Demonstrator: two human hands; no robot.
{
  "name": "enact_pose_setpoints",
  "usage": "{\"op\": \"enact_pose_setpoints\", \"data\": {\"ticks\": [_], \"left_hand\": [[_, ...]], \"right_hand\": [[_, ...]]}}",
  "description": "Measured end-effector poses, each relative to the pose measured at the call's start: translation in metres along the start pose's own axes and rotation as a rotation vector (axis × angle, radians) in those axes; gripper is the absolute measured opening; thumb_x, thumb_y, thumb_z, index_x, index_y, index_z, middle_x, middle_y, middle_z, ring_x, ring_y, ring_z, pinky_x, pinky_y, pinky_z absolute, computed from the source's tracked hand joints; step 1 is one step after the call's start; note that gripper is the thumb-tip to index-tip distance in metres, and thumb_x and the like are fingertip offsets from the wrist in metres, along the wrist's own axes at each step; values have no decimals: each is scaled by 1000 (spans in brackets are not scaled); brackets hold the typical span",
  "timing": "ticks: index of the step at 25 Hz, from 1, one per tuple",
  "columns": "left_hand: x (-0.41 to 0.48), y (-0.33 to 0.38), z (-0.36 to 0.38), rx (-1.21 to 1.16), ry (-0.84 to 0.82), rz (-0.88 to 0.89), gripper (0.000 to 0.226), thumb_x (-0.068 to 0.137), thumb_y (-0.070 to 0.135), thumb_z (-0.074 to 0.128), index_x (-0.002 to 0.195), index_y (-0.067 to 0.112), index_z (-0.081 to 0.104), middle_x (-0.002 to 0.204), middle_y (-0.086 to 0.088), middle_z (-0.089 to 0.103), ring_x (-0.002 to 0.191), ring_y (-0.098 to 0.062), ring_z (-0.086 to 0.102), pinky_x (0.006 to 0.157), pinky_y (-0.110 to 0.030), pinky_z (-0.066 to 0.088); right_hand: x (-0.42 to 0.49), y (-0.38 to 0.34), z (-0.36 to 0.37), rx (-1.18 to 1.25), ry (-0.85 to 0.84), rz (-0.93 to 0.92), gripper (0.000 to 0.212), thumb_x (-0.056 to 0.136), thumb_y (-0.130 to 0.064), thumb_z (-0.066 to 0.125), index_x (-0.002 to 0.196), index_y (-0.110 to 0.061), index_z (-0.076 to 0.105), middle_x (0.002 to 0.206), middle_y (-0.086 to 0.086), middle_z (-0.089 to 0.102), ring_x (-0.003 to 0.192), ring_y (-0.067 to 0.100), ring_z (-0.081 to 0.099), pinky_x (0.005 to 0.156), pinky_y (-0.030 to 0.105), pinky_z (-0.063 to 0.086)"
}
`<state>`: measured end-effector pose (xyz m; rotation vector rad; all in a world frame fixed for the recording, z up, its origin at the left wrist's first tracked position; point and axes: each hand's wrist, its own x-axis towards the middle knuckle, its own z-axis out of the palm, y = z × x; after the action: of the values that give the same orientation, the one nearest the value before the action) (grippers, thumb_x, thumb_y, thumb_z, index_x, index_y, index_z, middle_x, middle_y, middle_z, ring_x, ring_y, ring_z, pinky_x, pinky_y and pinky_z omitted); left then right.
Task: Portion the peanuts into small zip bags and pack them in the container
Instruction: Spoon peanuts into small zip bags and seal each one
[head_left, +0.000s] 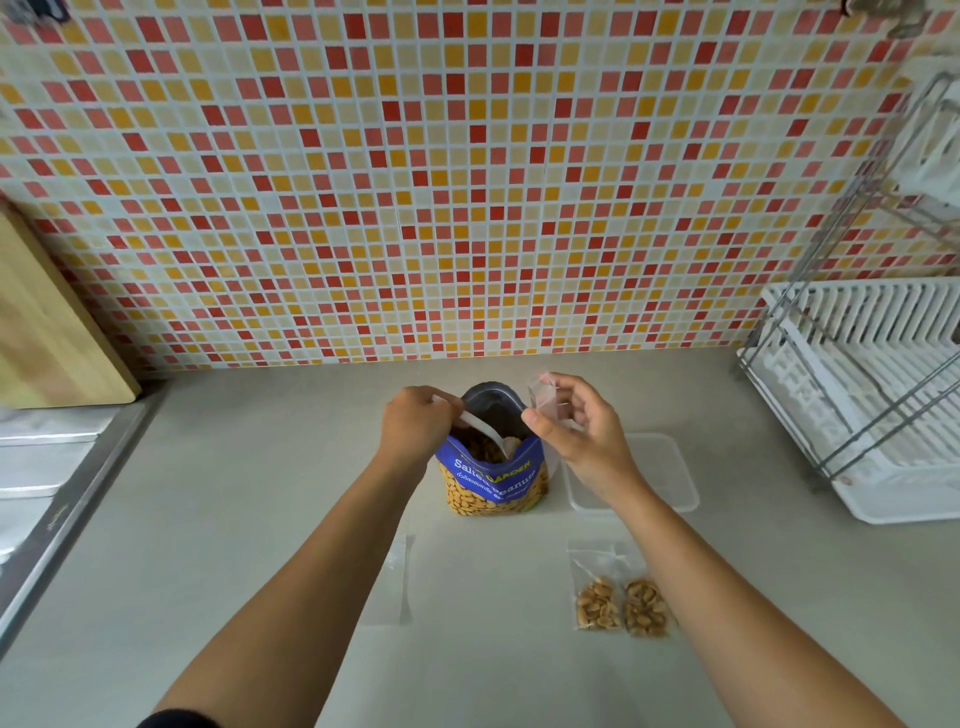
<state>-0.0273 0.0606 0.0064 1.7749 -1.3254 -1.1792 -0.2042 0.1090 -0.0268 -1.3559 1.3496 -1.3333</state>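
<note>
A blue and yellow bag of salted peanuts (493, 483) stands open in the middle of the counter. My left hand (415, 423) grips a white plastic spoon (488, 431) whose bowl is down inside the bag's mouth. My right hand (576, 426) holds a small clear zip bag (545, 397) just right of the bag's opening. Two small zip bags filled with peanuts (621, 605) lie side by side on the counter under my right forearm. A clear rectangular container (670, 478) sits behind my right wrist, to the right of the peanut bag.
Empty clear zip bags (392, 577) lie flat on the counter near my left forearm. A white dish rack with a metal frame (862, 395) fills the right side. A wooden cutting board (47, 332) leans at the far left, above a steel sink edge (67, 499).
</note>
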Motion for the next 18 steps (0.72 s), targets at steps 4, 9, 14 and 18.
{"op": "enact_pose_setpoints", "data": {"ticks": [4,9,14,18], "left_hand": [[-5,3,-9,-113,-28,-37,15,91,12,55,96,5,66,84,-2,59,76,-10,52,62,-22,41],[-9,4,-19,-217,-59,-84,21,94,19,54,108,6,62,100,-3,56,96,-15,44,84,-36,31],[-3,-4,-30,-269,-29,-169,18,93,26,55,104,13,60,116,-8,59,118,-23,47,95,-50,34],[4,-10,-45,-326,10,-216,18,93,25,55,105,13,60,94,-1,65,114,-18,50,100,-57,30]], "right_hand": [[2,2,-4,3,25,8,55,60,-57,71,109,-35,56,105,-6,65,95,12,60,80,23,50],[0,1,-12,6,48,3,59,60,-55,72,113,-35,56,102,-7,64,95,11,60,80,23,51],[-4,1,-16,-62,66,8,56,69,-41,78,118,-31,55,99,-11,58,97,13,57,80,24,50],[-8,-4,-13,-213,76,-27,54,70,-37,79,118,-27,56,96,-16,56,87,8,56,75,20,48]]}}
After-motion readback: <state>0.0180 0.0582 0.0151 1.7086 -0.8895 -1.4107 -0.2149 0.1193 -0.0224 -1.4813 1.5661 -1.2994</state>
